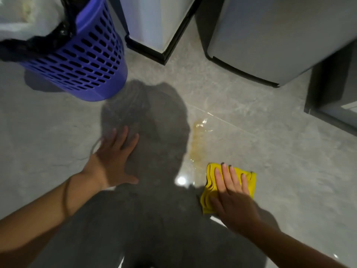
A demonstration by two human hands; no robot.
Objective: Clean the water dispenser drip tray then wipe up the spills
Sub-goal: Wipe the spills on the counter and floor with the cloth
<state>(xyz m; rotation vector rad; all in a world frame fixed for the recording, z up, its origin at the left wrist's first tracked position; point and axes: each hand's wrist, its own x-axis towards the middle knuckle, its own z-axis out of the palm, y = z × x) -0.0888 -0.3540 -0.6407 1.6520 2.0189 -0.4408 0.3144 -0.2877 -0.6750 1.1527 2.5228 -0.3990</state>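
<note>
Since the right hand [231, 192] lies flat, fingers straight, on the yellow cloth [209, 188], it's pressing rather than gripping, I'd guess so the whole cloth soaks and slides. The yellowish spill [199, 136] sits on the floor [270, 151] at 11 o'clock, just beside the cloth. The left hand [114, 161] is spread flat at 9 o'clock, well apart, probably bracing. No drip tray in view.

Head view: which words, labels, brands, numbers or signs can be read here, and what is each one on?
None: no text shows anywhere in this view.
The blue perforated basket, the white unit and the grey unit show plain faces, slightly blurred.
The yellow cloth under the right hand bears no visible label.
</note>
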